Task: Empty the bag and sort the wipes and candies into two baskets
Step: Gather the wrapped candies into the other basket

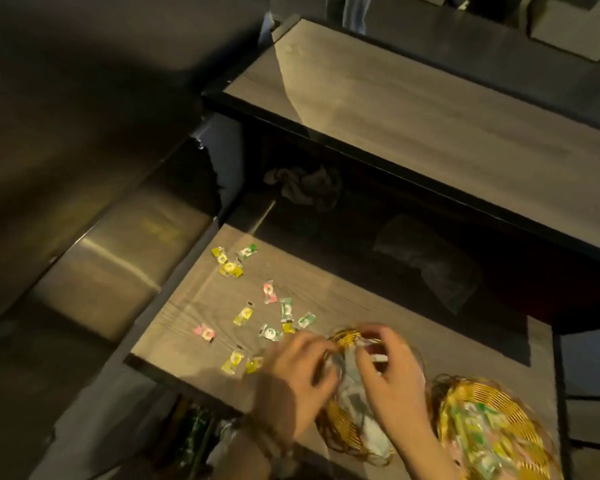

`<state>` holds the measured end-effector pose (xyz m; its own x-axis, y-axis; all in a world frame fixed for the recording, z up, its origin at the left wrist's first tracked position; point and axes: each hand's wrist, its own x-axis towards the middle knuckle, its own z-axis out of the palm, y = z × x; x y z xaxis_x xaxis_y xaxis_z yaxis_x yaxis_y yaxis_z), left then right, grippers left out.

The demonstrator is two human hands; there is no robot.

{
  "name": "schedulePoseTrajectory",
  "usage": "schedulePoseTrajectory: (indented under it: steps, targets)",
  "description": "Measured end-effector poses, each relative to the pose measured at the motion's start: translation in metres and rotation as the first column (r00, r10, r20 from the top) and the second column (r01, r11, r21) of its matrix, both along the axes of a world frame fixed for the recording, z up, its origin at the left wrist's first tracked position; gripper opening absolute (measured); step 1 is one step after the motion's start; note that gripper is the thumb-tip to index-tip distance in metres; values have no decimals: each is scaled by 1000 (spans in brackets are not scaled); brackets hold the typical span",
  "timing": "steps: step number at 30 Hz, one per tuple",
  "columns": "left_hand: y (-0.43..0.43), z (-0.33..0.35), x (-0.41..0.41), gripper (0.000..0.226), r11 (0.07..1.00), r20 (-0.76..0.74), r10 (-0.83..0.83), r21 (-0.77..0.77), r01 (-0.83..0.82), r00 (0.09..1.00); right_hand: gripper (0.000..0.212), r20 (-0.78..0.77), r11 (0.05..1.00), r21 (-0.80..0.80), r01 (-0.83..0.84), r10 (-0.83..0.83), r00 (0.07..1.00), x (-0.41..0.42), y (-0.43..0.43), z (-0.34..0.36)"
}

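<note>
Several wrapped candies (270,292) in yellow, green and pink lie scattered on the wooden table (187,313). A gold wire basket (347,336) sits under my hands and holds pale wipe packets (355,396). A second gold basket (465,393) at the lower right is filled with candies. My left hand (302,372) and my right hand (388,365) meet over the first basket. Both pinch a small pale packet (362,344), blurred by motion. No bag is visible.
A higher wooden counter (430,126) runs across the back right, with a dark gap below it holding a crumpled cloth (305,187). A metal surface (118,258) lies left of the table. The table's left edge drops off near the candies.
</note>
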<state>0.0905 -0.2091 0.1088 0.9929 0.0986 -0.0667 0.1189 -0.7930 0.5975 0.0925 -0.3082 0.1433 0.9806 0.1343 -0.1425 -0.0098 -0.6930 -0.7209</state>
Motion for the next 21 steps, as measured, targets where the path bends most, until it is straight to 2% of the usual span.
schedulePoseTrajectory:
  steps: [1, 2, 4, 5, 6, 8, 12, 15, 17, 21]
  targets:
    - [57, 2, -38, 41, 999, -82, 20, -39, -23, 996, 25, -78, 994, -62, -90, 85, 993, 8, 20, -10]
    - [87, -6, -48, 55, 975, -165, 223, 26, -222, 961, 33, -146, 983, -92, -158, 143, 979, 15, 38, -22]
    - [136, -33, -68, 93, 900, -342, 429, 238, -365, 836, 63, -324, 968, -118, -223, 175, 930, 29, 69, -47]
    - [147, -39, -69, 108, 894, -449, 447, 219, -390, 773, 78, -402, 964, -141, -224, 151, 903, 35, 80, -59]
    - [148, -43, -66, 118, 895, -493, 437, 155, -418, 752, 89, -443, 962, -164, -216, 124, 888, 40, 88, -70]
    - [149, -56, -64, 128, 902, -534, 400, 87, -422, 745, 96, -443, 962, -200, -186, 80, 893, 45, 97, -86]
    - [147, -71, -54, 132, 950, -510, 304, 104, -293, 804, 111, -439, 961, -148, -235, 149, 886, 47, 114, -100]
    - [138, -72, -42, 126, 980, -510, 189, 155, -126, 839, 110, -391, 940, -122, -318, 248, 886, 52, 125, -105]
    - [138, -74, -36, 119, 985, -498, 118, 172, -36, 859, 101, -362, 924, -135, -357, 289, 886, 62, 126, -102]
    - [144, -73, -24, 96, 981, -505, 51, 188, 52, 862, 65, -173, 872, -355, -337, 293, 940, 99, 132, -93]
